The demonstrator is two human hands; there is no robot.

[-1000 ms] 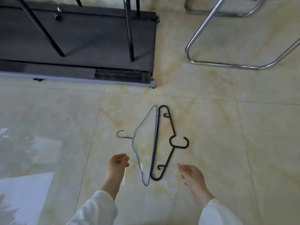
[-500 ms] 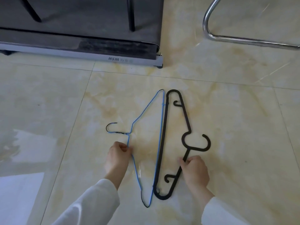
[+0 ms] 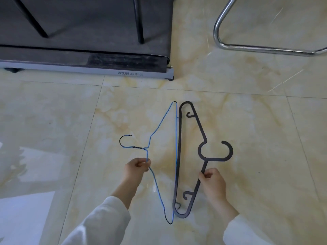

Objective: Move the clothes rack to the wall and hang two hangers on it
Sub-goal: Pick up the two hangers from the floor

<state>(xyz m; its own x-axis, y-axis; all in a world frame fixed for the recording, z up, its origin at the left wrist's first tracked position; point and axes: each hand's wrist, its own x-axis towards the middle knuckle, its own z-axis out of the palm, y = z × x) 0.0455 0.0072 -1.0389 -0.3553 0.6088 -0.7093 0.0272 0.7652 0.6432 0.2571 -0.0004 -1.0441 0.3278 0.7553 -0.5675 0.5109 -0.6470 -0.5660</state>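
Observation:
Two hangers lie side by side on the marbled floor tiles. The thin blue wire hanger is on the left with its hook pointing left. My left hand pinches its shoulder wire just below the neck. The thicker black plastic hanger lies on the right, hook pointing right. My right hand grips its lower arm below the hook. The clothes rack's black poles stand on the dark treadmill deck at the top.
A treadmill with a grey end rail and dark belt fills the top left. A chrome tube chair base sits on the floor at the top right. Bright light patches fall on the tiles at the left.
Both hands came down from open and hovering to closing on the hangers, left on the blue wire, right on the black one. The camera has dropped closer to the floor.

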